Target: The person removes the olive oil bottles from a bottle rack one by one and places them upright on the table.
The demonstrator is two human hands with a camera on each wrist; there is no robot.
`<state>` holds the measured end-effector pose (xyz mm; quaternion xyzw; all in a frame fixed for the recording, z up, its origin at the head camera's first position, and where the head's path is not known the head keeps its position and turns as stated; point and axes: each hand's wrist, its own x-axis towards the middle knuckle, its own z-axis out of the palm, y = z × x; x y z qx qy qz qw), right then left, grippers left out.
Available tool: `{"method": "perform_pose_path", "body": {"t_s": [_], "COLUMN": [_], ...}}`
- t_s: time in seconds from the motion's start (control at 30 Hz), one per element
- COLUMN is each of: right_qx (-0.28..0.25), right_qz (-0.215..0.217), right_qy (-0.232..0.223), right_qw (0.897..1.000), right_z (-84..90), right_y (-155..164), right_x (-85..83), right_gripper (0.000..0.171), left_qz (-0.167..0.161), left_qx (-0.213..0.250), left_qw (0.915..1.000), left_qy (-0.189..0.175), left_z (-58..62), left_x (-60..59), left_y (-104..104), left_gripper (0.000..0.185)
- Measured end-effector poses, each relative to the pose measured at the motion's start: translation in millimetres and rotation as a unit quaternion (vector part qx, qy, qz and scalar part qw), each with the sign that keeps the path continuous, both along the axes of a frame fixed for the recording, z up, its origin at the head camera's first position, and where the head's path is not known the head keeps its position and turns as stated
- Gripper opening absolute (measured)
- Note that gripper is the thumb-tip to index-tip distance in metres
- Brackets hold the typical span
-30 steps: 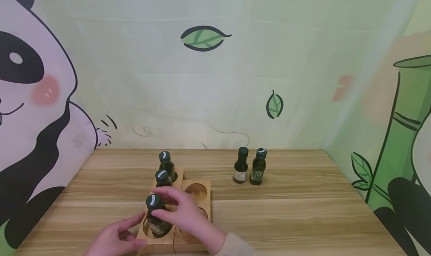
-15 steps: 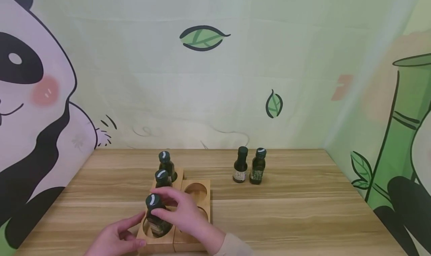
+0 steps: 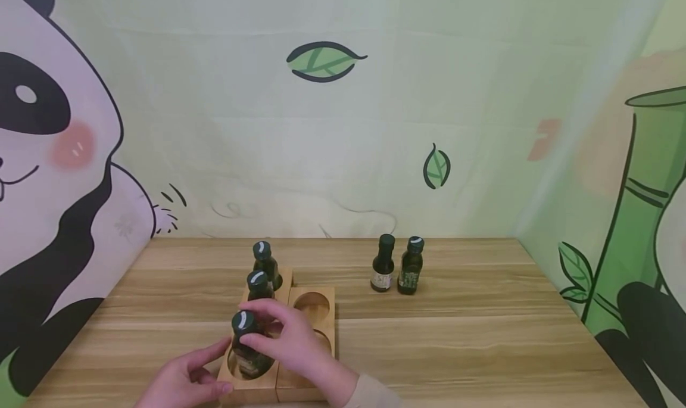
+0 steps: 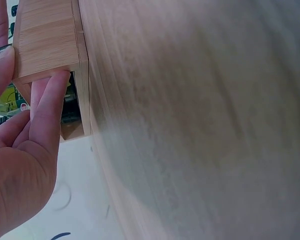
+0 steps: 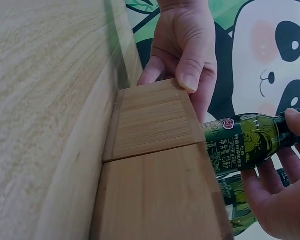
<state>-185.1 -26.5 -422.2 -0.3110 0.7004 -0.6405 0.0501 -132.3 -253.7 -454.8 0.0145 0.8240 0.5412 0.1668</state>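
My right hand (image 3: 297, 339) pinches a small green oil bottle (image 3: 249, 357) by its neck and shoulder, between thumb and fingers. The bottle leans slightly, its base in the nearest round hole of the left wooden rack (image 3: 252, 391). In the right wrist view the oil bottle's printed label (image 5: 235, 145) shows. My left hand (image 3: 184, 375) grips the rack's near left corner, thumb at the front and fingers along the side. Behind the held bottle, two more dark-capped bottles stand in the same rack, the middle bottle (image 3: 259, 284) and the far bottle (image 3: 265, 264).
Against the left rack's right side sits a second wooden rack (image 3: 330, 312); two of its holes show bare, and my right hand hides its near part. Farther right on the table (image 3: 455, 336) stand a bottle with a pale label (image 3: 382, 271) and a dark-labelled bottle (image 3: 410, 271).
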Motion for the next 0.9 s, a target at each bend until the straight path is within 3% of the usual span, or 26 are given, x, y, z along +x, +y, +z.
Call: {"method": "perform_pose_path", "body": {"t_s": [0.2, 0.57, 0.9], "right_qx": [-0.021, -0.04, -0.067], "right_qz": [-0.001, -0.034, -0.056], "right_qy": [0.014, 0.015, -0.008], "right_qw": [1.0, 0.998, 0.996], "right_z": [8.2, 28.4, 36.7], "right_y": [3.6, 16.2, 35.7], "right_x": [0.1, 0.6, -4.1], "right_gripper": [0.039, 0.041, 0.044], "left_qz": [-0.008, 0.006, -0.004], "left_qx": [0.004, 0.0, -0.001], "left_qw": [0.9999, 1.0, 0.9994], "left_qy": [0.015, 0.001, 0.033], "left_z": [-0.8, 0.0, -0.9], "left_x": [-0.3, 0.5, 1.3], "left_y": [-1.2, 0.6, 0.6], "left_gripper": [0.09, 0.093, 0.091]}}
